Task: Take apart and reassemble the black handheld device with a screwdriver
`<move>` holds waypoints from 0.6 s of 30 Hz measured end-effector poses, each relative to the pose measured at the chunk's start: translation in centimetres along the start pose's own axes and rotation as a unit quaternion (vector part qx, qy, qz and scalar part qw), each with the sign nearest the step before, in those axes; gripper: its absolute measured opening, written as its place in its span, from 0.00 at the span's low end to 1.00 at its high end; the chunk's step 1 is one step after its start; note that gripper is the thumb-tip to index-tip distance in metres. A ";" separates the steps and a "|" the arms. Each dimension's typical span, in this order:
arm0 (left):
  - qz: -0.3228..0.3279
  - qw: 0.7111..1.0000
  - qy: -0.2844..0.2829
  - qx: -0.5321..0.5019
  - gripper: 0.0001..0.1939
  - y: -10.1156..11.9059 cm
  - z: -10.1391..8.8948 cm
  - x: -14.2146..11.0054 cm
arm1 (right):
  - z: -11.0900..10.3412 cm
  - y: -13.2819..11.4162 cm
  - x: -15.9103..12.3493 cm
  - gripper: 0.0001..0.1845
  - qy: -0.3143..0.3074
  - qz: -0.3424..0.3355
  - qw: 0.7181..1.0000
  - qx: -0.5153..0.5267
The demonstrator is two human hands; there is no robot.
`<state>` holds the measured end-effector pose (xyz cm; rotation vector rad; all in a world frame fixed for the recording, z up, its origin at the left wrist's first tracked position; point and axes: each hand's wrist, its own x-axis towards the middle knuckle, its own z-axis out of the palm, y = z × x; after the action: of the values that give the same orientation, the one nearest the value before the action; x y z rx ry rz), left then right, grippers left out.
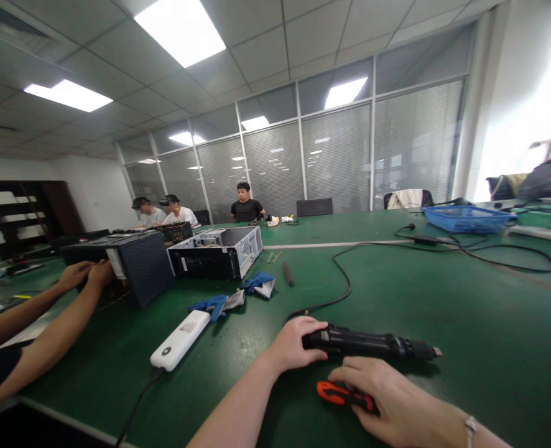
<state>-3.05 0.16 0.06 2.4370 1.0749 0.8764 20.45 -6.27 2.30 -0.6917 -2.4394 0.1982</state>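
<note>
The left hand reached forward, fingers around a black power screwdriver lying on the green surface; the right, angled inward, gripped an orange-and-black tool.

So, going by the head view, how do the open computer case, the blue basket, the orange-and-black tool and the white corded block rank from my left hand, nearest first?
From the left hand:
1. Orange-and-black tool: just to its right, nearer the camera.
2. White corded block: to its left.
3. Open computer case: farther back, left.
4. Blue basket: far back, right.
</note>
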 end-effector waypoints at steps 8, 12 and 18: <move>-0.001 1.000 -0.001 0.017 0.33 0.2 0.0 0.2 | -0.7 0.9 0.0 0.13 -0.103 0.061 0.992 0.038; 0.004 1.000 0.023 0.000 0.26 0.4 0.2 0.3 | -0.9 1.4 0.7 0.08 -0.022 0.060 0.991 0.116; -0.020 0.997 0.073 -0.027 0.15 1.2 1.1 1.0 | -2.1 3.2 3.5 0.30 0.247 0.108 0.934 0.236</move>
<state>-1.18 0.12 0.28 2.3299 1.1307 1.0692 20.62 -1.77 4.85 -0.6871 -1.7425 0.5983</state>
